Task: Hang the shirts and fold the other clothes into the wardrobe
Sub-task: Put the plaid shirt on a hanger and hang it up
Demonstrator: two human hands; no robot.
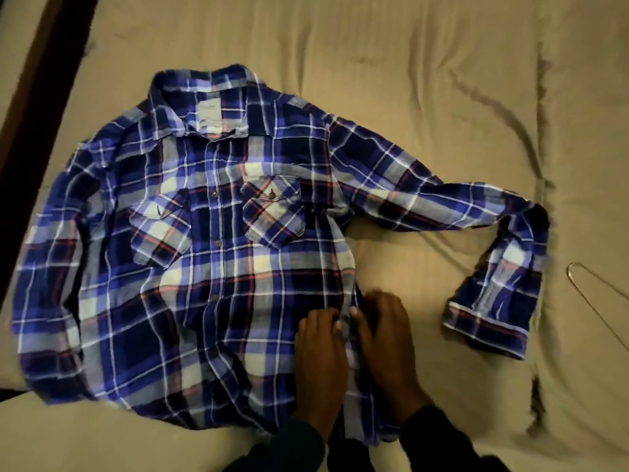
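I am working on the blue plaid shirt (211,253), which is lying face up and spread across the bed sheet (425,80), collar pointing away from me. My left hand (321,356) and right hand (384,345) are sitting side by side on the lower front, near the hem, fingers bent and pinching the cloth along the button strip; I am gripping fabric with both, though the motion blur is hiding exactly how the fingertips are meeting.

The hem is hanging just over the near edge of the bed, close to my dark sleeves (442,441). One sleeve is lying folded in along the shirt's left side; the other is stretching out to the right and bending back toward me, its cuff (486,332) resting on the sheet. Just beyond that cuff a thin wire hanger (592,301) is lying, apart from the shirt. Bare wrinkled sheet is opening up to the right and far side. On the left a dark wooden bed frame (44,80) is running diagonally.
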